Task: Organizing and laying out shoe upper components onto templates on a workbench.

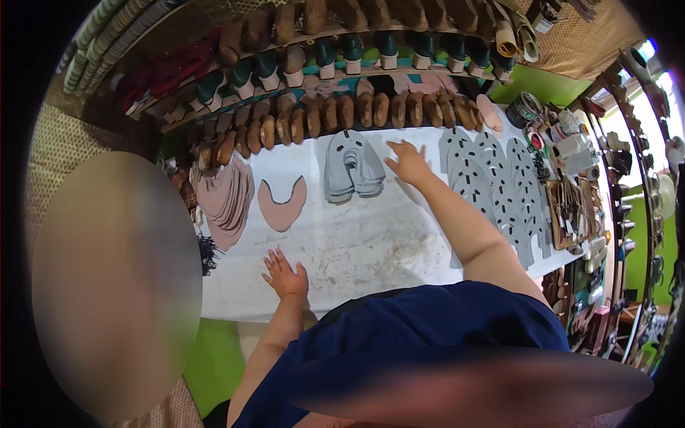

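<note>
My left hand [287, 277] rests flat near the front of the white table with its fingers spread, holding nothing. Just beyond it lies a single pink U-shaped cut piece [282, 214] with a dark inner edge. My right hand [409, 164] reaches farther out, fingers apart and nothing in them, just right of a stack of grey cut shoe pieces [354, 180]. These grey pieces have an arched outline and small dark marks. To the right, more grey pieces [467, 178] with dark marks lie spread in overlapping columns. A fanned pile of pink pieces [227, 202] is at the left.
Wooden shoe lasts [332, 114] stand in a row along the table's back edge. Shelves above hold green and brown lasts [352, 47]. At the right are a tin [526, 109] and a wooden tool holder [567, 212]. Black strands [207, 255] lie at the left edge.
</note>
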The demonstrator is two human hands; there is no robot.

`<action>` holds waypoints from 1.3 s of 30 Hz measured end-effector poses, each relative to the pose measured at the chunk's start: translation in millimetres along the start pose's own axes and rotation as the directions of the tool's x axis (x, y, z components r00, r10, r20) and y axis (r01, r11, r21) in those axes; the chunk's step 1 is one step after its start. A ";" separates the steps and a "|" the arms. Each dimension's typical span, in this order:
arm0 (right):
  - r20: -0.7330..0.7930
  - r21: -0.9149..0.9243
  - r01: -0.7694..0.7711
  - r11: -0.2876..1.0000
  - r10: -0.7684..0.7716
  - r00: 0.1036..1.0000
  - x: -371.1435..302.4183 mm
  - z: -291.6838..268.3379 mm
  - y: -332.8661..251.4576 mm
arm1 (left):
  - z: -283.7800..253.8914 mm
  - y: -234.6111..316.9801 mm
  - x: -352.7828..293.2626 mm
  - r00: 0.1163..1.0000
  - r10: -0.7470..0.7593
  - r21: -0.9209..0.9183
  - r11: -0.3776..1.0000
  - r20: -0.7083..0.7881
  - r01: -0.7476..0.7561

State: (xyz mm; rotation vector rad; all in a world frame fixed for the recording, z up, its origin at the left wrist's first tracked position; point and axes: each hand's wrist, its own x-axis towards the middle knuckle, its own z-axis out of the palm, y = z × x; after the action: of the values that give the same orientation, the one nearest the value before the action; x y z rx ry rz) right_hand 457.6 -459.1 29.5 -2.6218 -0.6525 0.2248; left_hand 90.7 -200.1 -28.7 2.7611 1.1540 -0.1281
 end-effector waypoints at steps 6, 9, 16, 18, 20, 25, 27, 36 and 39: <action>-0.081 0.021 -0.023 1.000 0.024 0.996 78.5 38.1 -58.4 | -1.2 0.8 1.8 1.000 0.005 -0.012 1.000 0.022 -0.005; -0.023 -0.070 -0.053 0.996 0.052 0.998 96.3 47.6 -69.1 | 0.5 -1.5 3.2 1.000 0.008 -0.015 1.000 0.021 -0.008; -0.209 -0.046 0.077 0.996 -0.085 0.974 94.2 52.1 -69.7 | -7.2 0.9 2.7 0.999 0.003 -0.050 0.999 0.040 -0.001; -0.196 -0.015 0.103 0.995 -0.104 0.975 89.3 47.4 -68.7 | -6.9 0.1 2.3 0.999 0.002 -0.054 0.999 0.038 0.000; -0.107 0.139 0.139 0.980 -0.125 0.986 76.9 39.7 -70.9 | -4.4 -1.8 0.9 1.000 0.006 -0.057 0.998 0.025 -0.004; -0.286 0.217 0.297 0.930 -0.231 0.930 14.7 17.2 -67.5 | 1.3 -3.9 -0.9 1.000 0.012 -0.066 0.998 0.003 -0.012; -0.306 0.209 0.324 0.923 -0.253 0.918 -15.4 2.3 -64.3 | 3.0 -5.4 -2.6 1.000 0.025 -0.073 0.997 -0.008 -0.025; -0.163 0.331 0.201 0.922 -0.154 0.975 -201.1 -116.5 -24.3 | -2.4 -5.6 -7.7 0.999 0.039 -0.075 0.996 -0.027 -0.041; -0.035 0.320 0.084 0.944 -0.077 0.996 -263.3 -147.6 11.5 | 1.9 -9.9 -7.9 0.998 0.055 -0.098 0.994 -0.020 -0.057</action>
State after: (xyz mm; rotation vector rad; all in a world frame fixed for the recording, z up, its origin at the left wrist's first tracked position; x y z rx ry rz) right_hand 268.9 -648.3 170.6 -2.2781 -0.6538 0.2544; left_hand 78.1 -199.0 -30.5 2.7096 1.0557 -0.0396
